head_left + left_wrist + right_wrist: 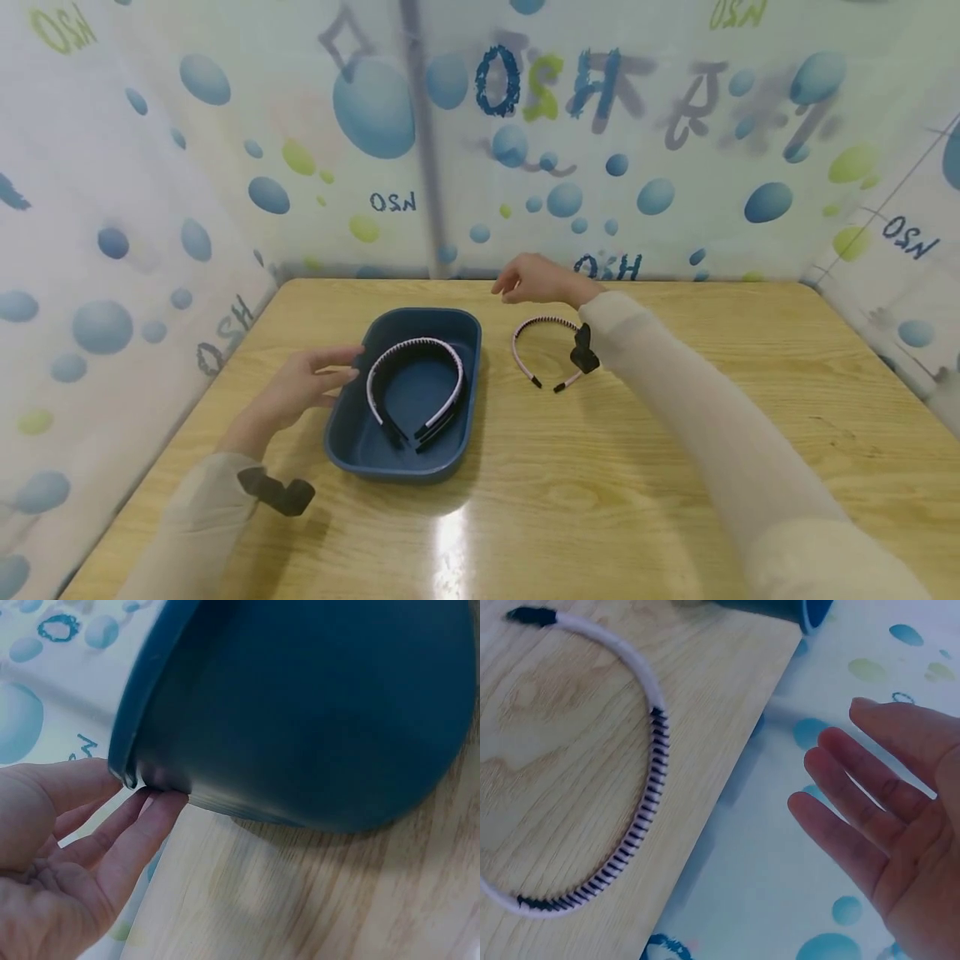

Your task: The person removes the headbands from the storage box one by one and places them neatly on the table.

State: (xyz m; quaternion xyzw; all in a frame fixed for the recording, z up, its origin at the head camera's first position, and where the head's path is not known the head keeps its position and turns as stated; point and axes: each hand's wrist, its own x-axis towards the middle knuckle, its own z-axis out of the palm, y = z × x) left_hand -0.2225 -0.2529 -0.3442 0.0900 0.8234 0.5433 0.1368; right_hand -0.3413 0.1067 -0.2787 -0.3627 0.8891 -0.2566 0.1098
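Note:
A dark blue plastic tub (423,387) stands on the table, left of centre. Stacked inside it are headbands (457,367), the top one pale pink with black wrapping, the lower ones darker and partly covered. My left hand (296,387) is at the tub's left side; in the left wrist view its fingertips (169,806) touch the outer wall, with the thumb by the rim. One more pale pink headband (516,342) with black wrapping and black tips lies right of the tub. Just beyond it hovers my right hand (536,279), holding nothing, fingers loosely bent.
The wooden table (600,492) runs back to a hanging cloth (480,192) printed with blue and green drops, which also encloses both sides. Black wrist devices (277,492) sit on both sleeves; the right one overlaps part of the loose headband from the head view.

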